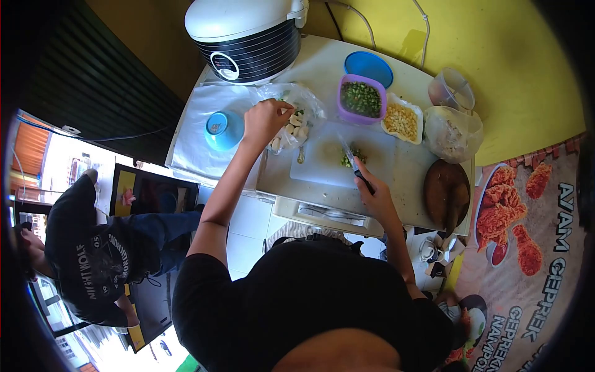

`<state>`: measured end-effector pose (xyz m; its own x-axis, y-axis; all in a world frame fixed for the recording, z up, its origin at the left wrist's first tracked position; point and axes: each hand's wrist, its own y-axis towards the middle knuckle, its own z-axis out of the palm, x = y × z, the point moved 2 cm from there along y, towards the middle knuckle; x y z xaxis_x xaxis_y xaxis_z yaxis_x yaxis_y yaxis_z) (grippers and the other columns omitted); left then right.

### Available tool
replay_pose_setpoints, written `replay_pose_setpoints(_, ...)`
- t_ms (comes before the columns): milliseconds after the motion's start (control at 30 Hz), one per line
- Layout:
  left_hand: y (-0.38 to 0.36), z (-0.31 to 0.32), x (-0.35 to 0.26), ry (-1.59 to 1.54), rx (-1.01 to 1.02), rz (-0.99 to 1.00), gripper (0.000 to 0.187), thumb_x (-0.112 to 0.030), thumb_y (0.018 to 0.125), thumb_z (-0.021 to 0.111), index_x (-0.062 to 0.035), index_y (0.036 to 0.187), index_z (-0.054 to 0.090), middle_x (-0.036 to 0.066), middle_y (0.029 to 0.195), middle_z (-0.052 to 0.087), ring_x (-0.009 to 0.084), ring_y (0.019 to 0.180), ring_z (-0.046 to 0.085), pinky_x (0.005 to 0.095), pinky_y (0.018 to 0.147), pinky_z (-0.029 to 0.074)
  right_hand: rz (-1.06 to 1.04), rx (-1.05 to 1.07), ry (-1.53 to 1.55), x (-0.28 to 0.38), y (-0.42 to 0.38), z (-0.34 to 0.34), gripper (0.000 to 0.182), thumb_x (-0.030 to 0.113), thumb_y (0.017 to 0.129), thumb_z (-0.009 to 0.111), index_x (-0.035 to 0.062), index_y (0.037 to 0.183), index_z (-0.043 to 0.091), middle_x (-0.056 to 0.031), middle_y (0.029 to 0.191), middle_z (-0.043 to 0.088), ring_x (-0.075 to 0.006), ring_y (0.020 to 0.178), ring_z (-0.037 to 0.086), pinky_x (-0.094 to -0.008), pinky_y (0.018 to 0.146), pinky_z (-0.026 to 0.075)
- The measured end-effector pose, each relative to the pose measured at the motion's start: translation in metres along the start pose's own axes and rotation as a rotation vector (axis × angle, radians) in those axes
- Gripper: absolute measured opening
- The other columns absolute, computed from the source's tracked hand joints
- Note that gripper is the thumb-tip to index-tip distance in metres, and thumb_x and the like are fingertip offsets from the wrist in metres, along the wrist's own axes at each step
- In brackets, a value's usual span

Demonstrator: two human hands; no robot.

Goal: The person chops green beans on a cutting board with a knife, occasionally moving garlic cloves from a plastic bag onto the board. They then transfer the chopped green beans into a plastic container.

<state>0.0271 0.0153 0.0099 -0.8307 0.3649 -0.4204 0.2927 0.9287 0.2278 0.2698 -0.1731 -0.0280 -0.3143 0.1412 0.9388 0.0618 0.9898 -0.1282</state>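
At a white bench (409, 167), the left hand (265, 121) reaches with fingers pinched into a clear plastic bag (297, 115) of pale garlic cloves, while the right hand (372, 192) grips a knife (353, 162) whose blade rests by chopped greens (347, 158) on the cutting board (334, 158). Beyond the right hand stand a purple tub (361, 99) of greens and a tray of corn (401, 121); a blue bowl (222, 129) sits beside the left.
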Motion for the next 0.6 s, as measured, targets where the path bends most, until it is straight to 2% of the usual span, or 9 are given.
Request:
replay_pose_setpoints(200, 0.016, 0.02, -0.009, 0.073, 0.152, -0.054, 0.021, -0.035, 0.079, 0.07, -0.0195, 0.091, 0.076, 0.005, 0.079, 0.069, 0.0254, 0.068, 0.066, 0.0364, 0.064, 0.052, 0.015, 0.046, 0.006, 0.004, 0.003, 0.006, 0.051, 0.01, 0.093, 0.055, 0.0218, 0.141, 0.044, 0.0007, 0.071, 0.044, -0.006, 0.062, 0.035, -0.0204, 0.058, 0.037)
replay_pose_setpoints(433, 0.013, 0.02, -0.006, -0.095, 0.041, 0.03, 0.02, -0.033, 0.078, 0.071, -0.0195, 0.091, 0.076, 0.006, 0.083, 0.068, 0.0265, 0.073, 0.066, 0.037, 0.067, 0.051, 0.004, 0.091, -0.039, 0.01, -0.004, 0.007, 0.049, 0.012, 0.094, 0.054, 0.0202, 0.141, 0.043, -0.0026, 0.071, 0.044, -0.0083, 0.064, 0.037, -0.0226, 0.062, 0.039)
replay_pose_setpoints(500, 0.013, 0.02, -0.004, -0.092, 0.064, 0.004, 0.017, -0.032, 0.077, 0.071, -0.0199, 0.088, 0.076, 0.002, 0.083, 0.069, 0.0228, 0.074, 0.067, 0.0356, 0.066, 0.052, 0.023, 0.117, -0.048, 0.011, -0.007, 0.008, 0.049, 0.012, 0.094, 0.054, 0.0201, 0.141, 0.043, -0.0034, 0.072, 0.044, -0.0087, 0.065, 0.038, -0.023, 0.063, 0.04)
replay_pose_setpoints(567, 0.013, 0.02, -0.006, -0.084, 0.073, 0.026, 0.017, -0.031, 0.076, 0.071, -0.0199, 0.087, 0.076, 0.002, 0.082, 0.069, 0.0229, 0.073, 0.067, 0.0355, 0.066, 0.052, -0.059, 0.124, -0.066, 0.007, -0.009, 0.011, 0.051, 0.012, 0.095, 0.054, 0.0226, 0.143, 0.041, 0.0051, 0.068, 0.038, -0.0054, 0.059, 0.035, -0.0212, 0.056, 0.037)
replay_pose_setpoints(600, 0.014, 0.02, -0.006, -0.075, 0.077, 0.044, 0.017, -0.03, 0.075, 0.072, -0.0199, 0.087, 0.076, 0.002, 0.081, 0.069, 0.0229, 0.073, 0.067, 0.0354, 0.066, 0.052, -0.057, 0.123, -0.066, 0.004, -0.009, 0.012, 0.051, 0.012, 0.095, 0.054, 0.0226, 0.143, 0.041, 0.0051, 0.068, 0.038, -0.0054, 0.059, 0.035, -0.0212, 0.056, 0.037)
